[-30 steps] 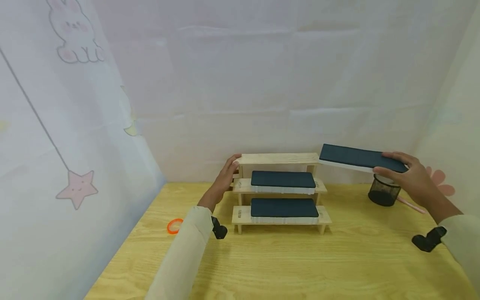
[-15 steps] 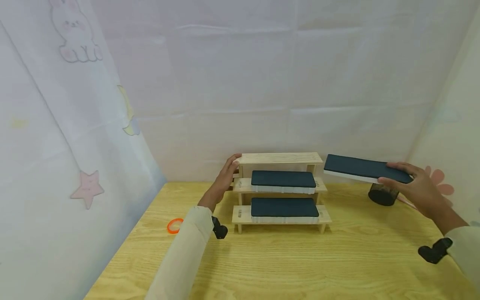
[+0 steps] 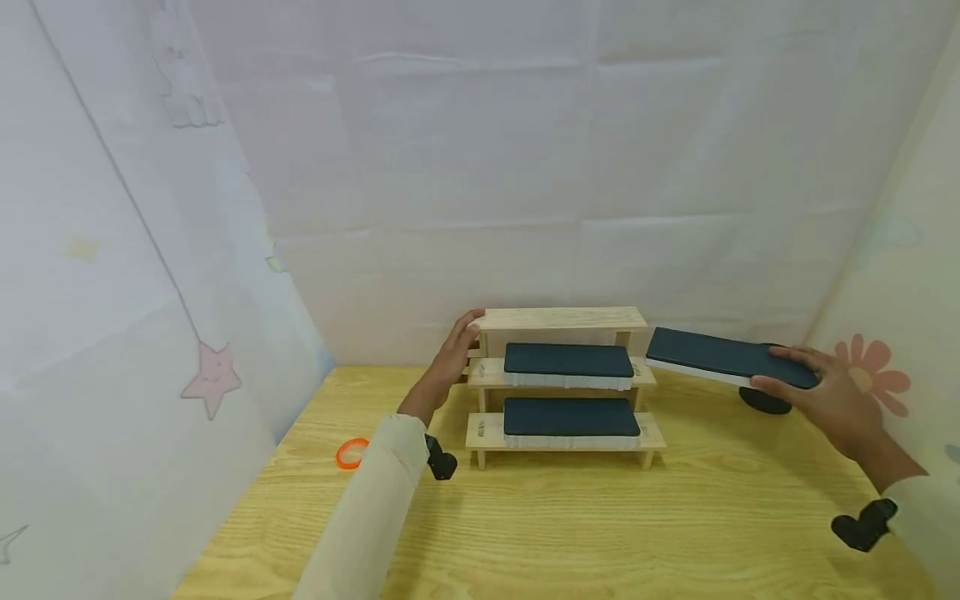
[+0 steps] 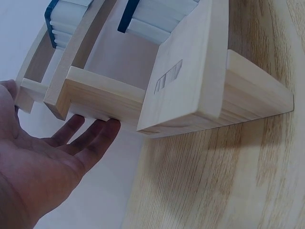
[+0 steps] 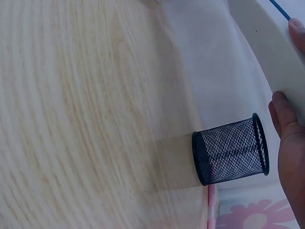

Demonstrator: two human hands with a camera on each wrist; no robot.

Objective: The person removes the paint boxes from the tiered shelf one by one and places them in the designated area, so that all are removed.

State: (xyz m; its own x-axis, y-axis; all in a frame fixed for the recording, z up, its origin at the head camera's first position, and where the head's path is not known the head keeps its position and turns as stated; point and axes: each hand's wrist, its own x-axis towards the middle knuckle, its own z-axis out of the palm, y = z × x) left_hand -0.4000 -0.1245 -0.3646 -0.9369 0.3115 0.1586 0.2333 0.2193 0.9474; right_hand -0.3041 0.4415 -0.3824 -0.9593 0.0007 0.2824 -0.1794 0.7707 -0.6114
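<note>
My right hand (image 3: 836,400) grips one end of a long flat white box with a dark blue top (image 3: 720,354). The box hangs in the air, slightly tilted, right of a three-tier wooden stand (image 3: 562,318). Its pale underside fills the upper right of the right wrist view. Similar boxes lie on the middle tier, a dark-topped box (image 3: 567,360), and on the bottom tier, another box (image 3: 572,417). The top tier is bare wood. At the stand's upper left end rests my left hand (image 3: 448,358); in the left wrist view, extended fingertips (image 4: 112,125) touch its side.
A black mesh pen cup (image 5: 231,150) stands behind the held box, with a pink stick (image 5: 211,202) beside it. An orange ring (image 3: 351,452) lies on the wooden table (image 3: 570,533) left of the stand. Pale cloth hangs behind and at both sides.
My right hand has lowered the held box beside the stand, covering more of the mesh cup. The left hand has stayed at the stand's corner.
</note>
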